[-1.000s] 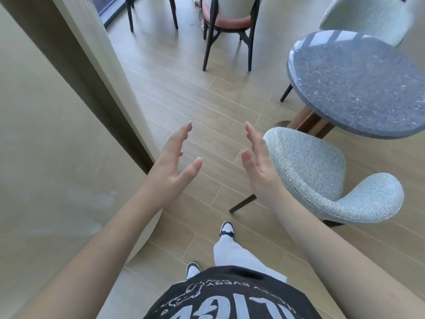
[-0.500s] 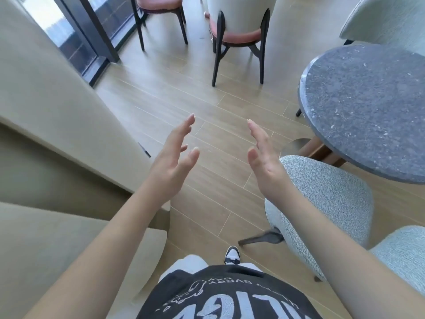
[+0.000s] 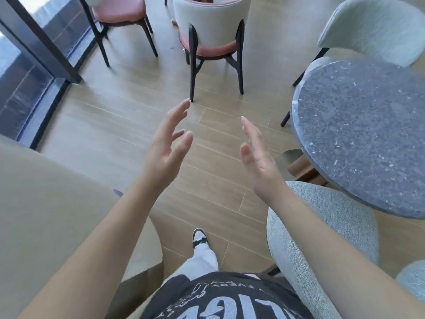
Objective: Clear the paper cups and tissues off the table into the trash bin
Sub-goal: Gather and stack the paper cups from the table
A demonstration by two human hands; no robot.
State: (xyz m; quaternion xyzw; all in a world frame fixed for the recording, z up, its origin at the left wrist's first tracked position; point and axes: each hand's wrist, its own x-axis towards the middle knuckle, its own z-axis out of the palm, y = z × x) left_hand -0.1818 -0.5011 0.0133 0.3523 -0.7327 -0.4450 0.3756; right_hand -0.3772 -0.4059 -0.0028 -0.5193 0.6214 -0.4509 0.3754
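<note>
No paper cups, no tissues and no trash bin can be seen anywhere in the head view. The round speckled grey table [image 3: 358,125] is shown at the right, and the part of its top that falls inside the frame carries nothing; its far right portion is cut off by the picture edge, so what lies there cannot be told. From this it is judged that either the clearing is already finished or the things to be cleared lie at another table out of view; which of the two cannot be settled from what is shown.

The left hand [image 3: 166,148] is held out above the wooden floor [image 3: 110,125], its fingers straight and slightly spread, with nothing held. The right hand [image 3: 257,157] is raised opposite it, palm turned inward, fingers likewise extended and empty. The two hands are kept apart and touch nothing.

A pale grey upholstered chair [image 3: 322,226] stands just beside the table's near edge, under the right forearm. A pink-seated chair [image 3: 209,33] with dark legs stands farther off, beyond the hands. A beige surface [image 3: 46,203] fills the lower left.
</note>
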